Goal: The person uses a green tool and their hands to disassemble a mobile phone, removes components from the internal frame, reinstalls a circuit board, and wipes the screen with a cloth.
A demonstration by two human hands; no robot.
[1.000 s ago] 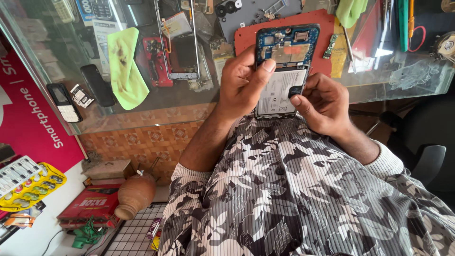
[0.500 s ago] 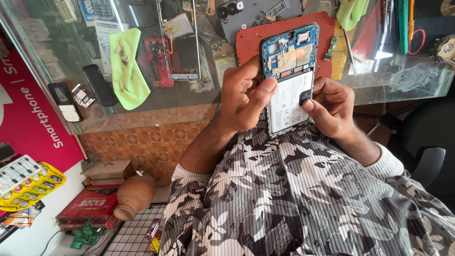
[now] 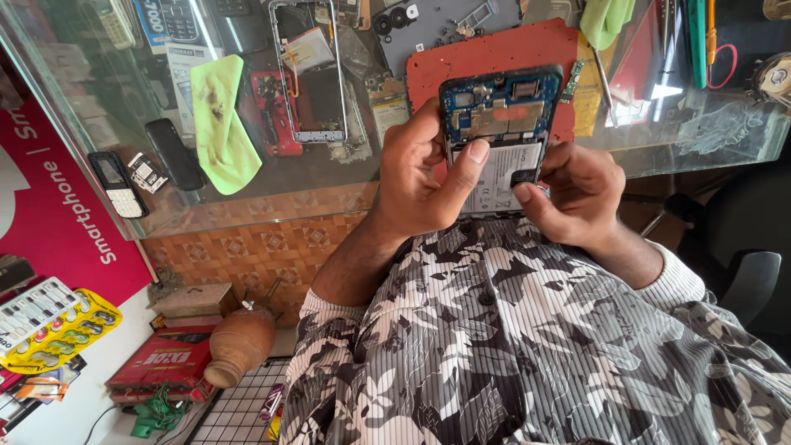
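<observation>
Take the opened smartphone (image 3: 500, 132) as your landmark: you hold it upright just above the near edge of the glass counter (image 3: 272, 181), back cover off, so the blue circuit board and the white battery face you.

Far to its left on the glass lie a small keypad phone (image 3: 118, 184) and a dark handset (image 3: 173, 153), then a green cloth (image 3: 218, 124), likely kept there for wiping. Nearer, a bare phone frame (image 3: 307, 74) lies flat beside loose parts.

Your left hand (image 3: 424, 177) is clamped on the phone's left edge, fingers curled behind, thumb pressed across the battery, which steadies the body. Directly behind the phone lies a red work mat (image 3: 494, 53).

Your right hand (image 3: 577, 194) grips the right edge, thumb tip on a small dark part by the battery, other fingers closed behind.
</observation>
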